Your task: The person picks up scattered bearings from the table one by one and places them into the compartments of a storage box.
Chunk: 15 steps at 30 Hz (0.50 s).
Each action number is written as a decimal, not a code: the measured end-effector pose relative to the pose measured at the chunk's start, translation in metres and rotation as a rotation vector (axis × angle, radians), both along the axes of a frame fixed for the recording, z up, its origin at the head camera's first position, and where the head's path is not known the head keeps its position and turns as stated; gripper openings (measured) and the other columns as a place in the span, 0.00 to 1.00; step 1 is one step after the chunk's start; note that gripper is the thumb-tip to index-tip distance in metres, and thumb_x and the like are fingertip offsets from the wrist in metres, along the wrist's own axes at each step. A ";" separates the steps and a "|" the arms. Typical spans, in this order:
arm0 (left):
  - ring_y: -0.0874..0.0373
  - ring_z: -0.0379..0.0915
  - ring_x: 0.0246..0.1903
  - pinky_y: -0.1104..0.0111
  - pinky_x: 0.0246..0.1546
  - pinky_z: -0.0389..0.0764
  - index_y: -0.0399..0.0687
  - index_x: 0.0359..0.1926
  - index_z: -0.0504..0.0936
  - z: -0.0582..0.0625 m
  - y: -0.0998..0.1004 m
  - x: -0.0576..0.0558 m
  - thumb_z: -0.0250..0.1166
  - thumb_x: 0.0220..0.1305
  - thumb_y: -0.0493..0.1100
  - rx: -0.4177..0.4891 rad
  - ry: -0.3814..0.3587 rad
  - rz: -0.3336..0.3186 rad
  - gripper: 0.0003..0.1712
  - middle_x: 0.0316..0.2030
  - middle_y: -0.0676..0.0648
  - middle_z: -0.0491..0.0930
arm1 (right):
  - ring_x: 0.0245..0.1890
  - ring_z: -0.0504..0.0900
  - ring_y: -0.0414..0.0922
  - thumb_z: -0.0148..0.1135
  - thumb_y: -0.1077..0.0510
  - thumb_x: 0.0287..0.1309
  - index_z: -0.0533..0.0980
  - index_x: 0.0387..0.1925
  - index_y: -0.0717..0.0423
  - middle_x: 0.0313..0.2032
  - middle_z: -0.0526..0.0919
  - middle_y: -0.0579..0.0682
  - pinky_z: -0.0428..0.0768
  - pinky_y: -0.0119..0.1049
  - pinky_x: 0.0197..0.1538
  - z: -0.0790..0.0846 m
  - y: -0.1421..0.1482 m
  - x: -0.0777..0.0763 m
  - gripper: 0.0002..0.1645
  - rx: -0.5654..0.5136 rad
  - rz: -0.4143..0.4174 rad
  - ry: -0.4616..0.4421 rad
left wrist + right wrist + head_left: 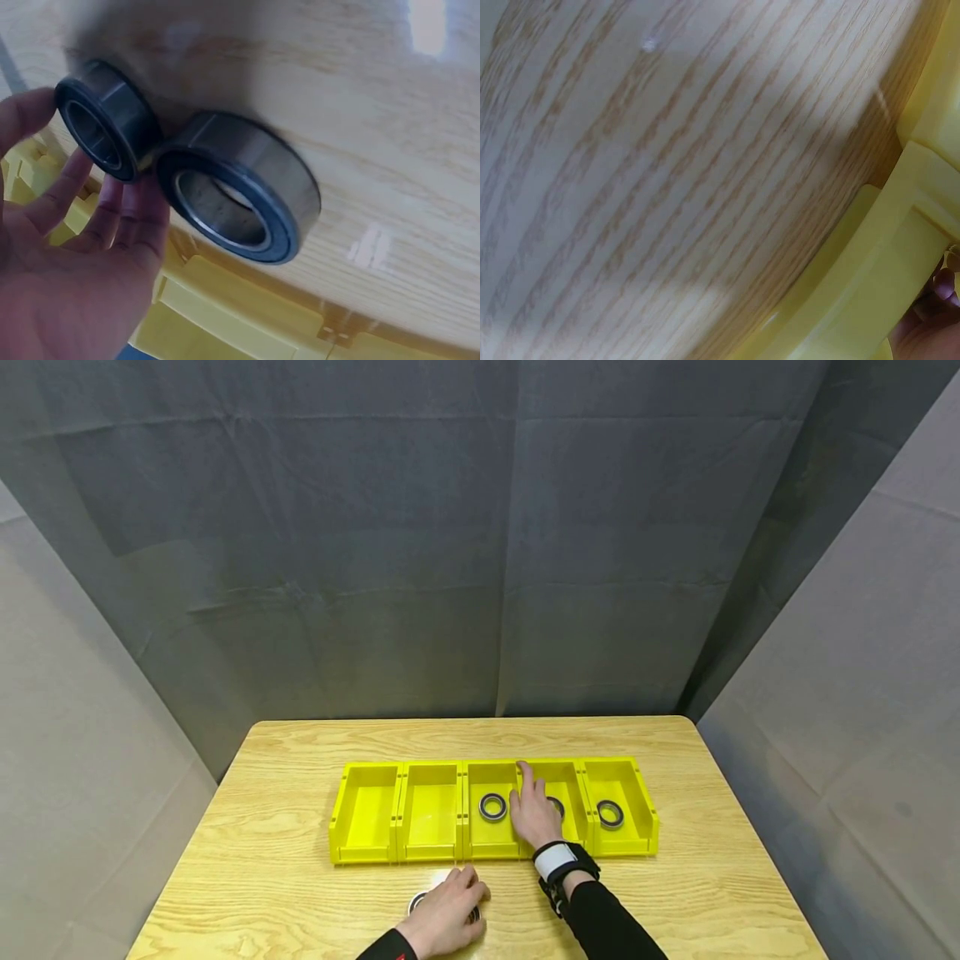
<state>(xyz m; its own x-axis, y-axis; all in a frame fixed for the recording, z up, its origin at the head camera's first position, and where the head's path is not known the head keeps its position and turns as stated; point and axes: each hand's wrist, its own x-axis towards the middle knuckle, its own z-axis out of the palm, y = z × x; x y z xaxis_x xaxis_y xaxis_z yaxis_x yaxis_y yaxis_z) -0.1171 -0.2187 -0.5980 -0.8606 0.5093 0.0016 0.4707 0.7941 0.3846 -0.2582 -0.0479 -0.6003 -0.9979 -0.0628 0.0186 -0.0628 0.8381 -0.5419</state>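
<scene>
On the table in front of the bins, my left hand (pixel 445 912) holds a ball bearing (pixel 109 120), its thumb at one edge and its fingers along the other side. Right against it sits a second bearing (pixel 240 187), dark-sealed with a steel outer ring. My right hand (pixel 535 817) reaches over the divider between the third and fourth yellow bins, index finger stretched toward the back wall. Beside its thumb a bearing (pixel 492 807) lies flat in the third bin. The hand partly covers another bearing (pixel 557 807) in the fourth bin. Only some fingertips (pixel 943 283) show in the right wrist view.
Several yellow bins (pixel 429 855) stand joined in a row across the wooden table (pixel 270 860). A bearing (pixel 610 815) lies in the rightmost bin. Grey cloth (pixel 375 568) hangs behind the table, with pale panels (pixel 847 718) at both sides.
</scene>
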 end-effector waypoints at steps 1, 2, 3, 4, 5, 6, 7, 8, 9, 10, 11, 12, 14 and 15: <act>0.65 0.63 0.35 0.75 0.32 0.70 0.52 0.44 0.84 0.001 0.000 0.000 0.71 0.56 0.48 -0.008 -0.005 0.000 0.15 0.37 0.57 0.70 | 0.15 0.66 0.49 0.51 0.53 0.74 0.55 0.73 0.42 0.48 0.75 0.65 0.62 0.39 0.18 0.000 0.000 0.000 0.32 0.001 0.000 0.001; 0.65 0.63 0.34 0.75 0.32 0.69 0.52 0.44 0.84 0.002 0.000 0.001 0.71 0.54 0.49 -0.018 -0.004 -0.002 0.16 0.37 0.57 0.70 | 0.14 0.66 0.49 0.51 0.53 0.74 0.55 0.73 0.42 0.48 0.75 0.65 0.62 0.38 0.18 0.000 0.000 0.000 0.32 0.001 -0.001 0.002; 0.65 0.62 0.34 0.75 0.31 0.69 0.53 0.44 0.83 0.003 0.000 0.001 0.72 0.53 0.49 -0.029 -0.004 -0.006 0.16 0.37 0.57 0.70 | 0.14 0.66 0.49 0.51 0.53 0.74 0.55 0.73 0.42 0.48 0.75 0.65 0.62 0.38 0.18 0.000 0.000 0.000 0.32 0.002 -0.002 0.003; 0.65 0.62 0.34 0.75 0.31 0.68 0.54 0.43 0.83 0.004 0.000 0.001 0.72 0.51 0.49 -0.040 0.000 -0.010 0.17 0.37 0.57 0.70 | 0.14 0.66 0.49 0.51 0.53 0.74 0.55 0.73 0.42 0.48 0.75 0.65 0.62 0.38 0.18 0.000 0.000 0.000 0.32 0.002 -0.002 0.004; 0.65 0.61 0.33 0.76 0.30 0.67 0.54 0.43 0.83 0.005 0.000 0.002 0.73 0.50 0.49 -0.054 0.000 -0.014 0.17 0.37 0.57 0.70 | 0.14 0.66 0.49 0.51 0.53 0.74 0.55 0.73 0.42 0.48 0.75 0.65 0.62 0.38 0.18 0.000 0.000 0.000 0.31 0.003 -0.002 0.004; 0.65 0.61 0.33 0.76 0.29 0.66 0.55 0.43 0.83 0.007 0.000 0.002 0.74 0.49 0.49 -0.067 0.001 -0.019 0.18 0.37 0.57 0.69 | 0.14 0.66 0.49 0.51 0.53 0.74 0.55 0.73 0.42 0.48 0.75 0.65 0.62 0.38 0.18 0.000 0.000 0.000 0.32 0.002 -0.002 0.003; 0.65 0.61 0.33 0.76 0.28 0.66 0.55 0.42 0.82 0.008 0.000 0.003 0.74 0.48 0.48 -0.077 0.002 -0.023 0.18 0.36 0.58 0.69 | 0.14 0.66 0.49 0.51 0.53 0.74 0.55 0.74 0.42 0.48 0.75 0.65 0.62 0.38 0.18 0.000 0.000 0.000 0.32 0.001 -0.003 0.002; 0.65 0.60 0.32 0.76 0.28 0.65 0.56 0.42 0.82 0.009 0.000 0.003 0.75 0.47 0.48 -0.087 0.001 -0.027 0.19 0.36 0.58 0.69 | 0.14 0.66 0.49 0.51 0.53 0.74 0.55 0.74 0.42 0.48 0.75 0.65 0.62 0.38 0.18 0.000 0.000 0.000 0.32 0.000 -0.004 0.002; 0.65 0.60 0.32 0.76 0.27 0.65 0.56 0.41 0.82 0.010 0.000 0.003 0.76 0.46 0.47 -0.094 -0.008 -0.030 0.19 0.36 0.58 0.69 | 0.14 0.66 0.49 0.51 0.53 0.74 0.55 0.74 0.42 0.48 0.75 0.65 0.62 0.38 0.18 0.000 0.000 0.000 0.32 -0.001 -0.004 0.003; 0.65 0.60 0.32 0.76 0.27 0.65 0.57 0.41 0.82 0.010 0.000 0.004 0.76 0.45 0.47 -0.098 -0.015 -0.030 0.19 0.36 0.58 0.69 | 0.14 0.66 0.49 0.52 0.53 0.73 0.55 0.74 0.42 0.47 0.75 0.65 0.62 0.38 0.18 0.000 0.000 0.000 0.32 -0.002 -0.005 0.003; 0.65 0.60 0.33 0.76 0.26 0.65 0.57 0.40 0.82 0.011 0.000 0.004 0.77 0.44 0.47 -0.102 -0.024 -0.031 0.20 0.36 0.58 0.69 | 0.14 0.65 0.49 0.52 0.53 0.73 0.55 0.74 0.42 0.47 0.75 0.65 0.62 0.38 0.18 0.000 0.000 0.000 0.32 -0.004 -0.005 0.005; 0.65 0.60 0.33 0.76 0.26 0.65 0.57 0.40 0.82 0.011 0.000 0.003 0.77 0.44 0.47 -0.102 -0.033 -0.032 0.20 0.36 0.58 0.69 | 0.14 0.65 0.49 0.52 0.53 0.73 0.55 0.74 0.42 0.47 0.75 0.65 0.62 0.38 0.18 -0.001 0.000 0.000 0.32 -0.005 -0.005 0.006; 0.65 0.61 0.33 0.76 0.26 0.66 0.57 0.40 0.82 0.010 0.000 0.003 0.78 0.44 0.47 -0.100 -0.054 -0.029 0.19 0.36 0.57 0.70 | 0.14 0.65 0.49 0.52 0.53 0.73 0.55 0.73 0.42 0.47 0.75 0.65 0.61 0.38 0.18 -0.001 0.000 0.000 0.32 -0.006 -0.005 0.010; 0.65 0.62 0.33 0.76 0.26 0.66 0.57 0.40 0.82 0.010 0.000 0.002 0.78 0.44 0.47 -0.096 -0.060 -0.027 0.19 0.36 0.57 0.70 | 0.14 0.65 0.48 0.52 0.53 0.73 0.56 0.73 0.42 0.46 0.75 0.65 0.61 0.38 0.18 -0.001 0.000 0.000 0.32 -0.006 -0.005 0.013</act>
<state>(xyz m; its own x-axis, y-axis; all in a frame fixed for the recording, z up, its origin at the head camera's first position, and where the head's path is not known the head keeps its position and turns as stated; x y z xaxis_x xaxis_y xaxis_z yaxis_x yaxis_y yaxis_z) -0.1148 -0.2188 -0.5881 -0.8434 0.5279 -0.0995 0.4711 0.8158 0.3354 -0.2584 -0.0481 -0.6013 -0.9978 -0.0578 0.0315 -0.0656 0.8349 -0.5465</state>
